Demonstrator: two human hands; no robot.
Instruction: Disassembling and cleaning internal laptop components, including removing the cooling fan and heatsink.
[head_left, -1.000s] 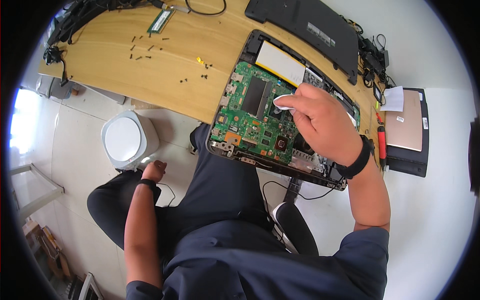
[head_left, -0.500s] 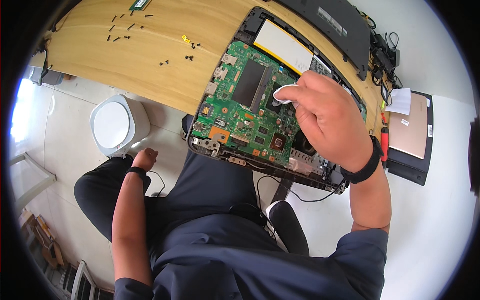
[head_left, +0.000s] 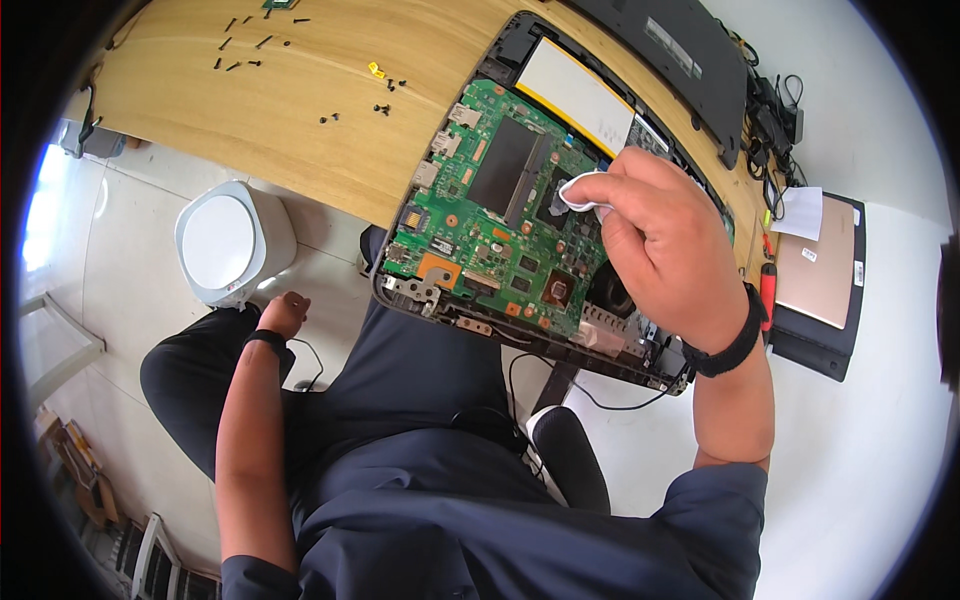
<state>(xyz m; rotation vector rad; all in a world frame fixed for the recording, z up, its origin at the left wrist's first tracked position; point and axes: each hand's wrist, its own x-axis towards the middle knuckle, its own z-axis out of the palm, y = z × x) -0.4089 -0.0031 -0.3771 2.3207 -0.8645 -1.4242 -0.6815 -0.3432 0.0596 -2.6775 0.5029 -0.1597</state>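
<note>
An opened laptop base with a green circuit board [head_left: 475, 215] lies at the table's front edge, its near side overhanging my lap. My right hand [head_left: 670, 240] pinches a folded white wipe [head_left: 582, 188] and presses it by the dark processor chip [head_left: 553, 205], where a grey smear shows. Beyond that hand sits a white, yellow-edged battery [head_left: 575, 90]. Partly behind the wrist is a black fan [head_left: 608, 290]. My left hand [head_left: 285, 315] rests by my left knee, fingers curled in, with nothing visible in it.
Loose black screws [head_left: 235, 66] and a small yellow piece [head_left: 376, 70] lie on the wooden table [head_left: 300, 150]. A black laptop cover [head_left: 660, 55] is at the back. Cables [head_left: 770, 130], a red-handled tool [head_left: 768, 290] and a gold laptop [head_left: 815, 260] are at right. A white bin [head_left: 260, 225] stands at left.
My right hand with the wipe has shifted very slightly over the chip. The whole view has moved a little; my left hand keeps its place by the knee.
</note>
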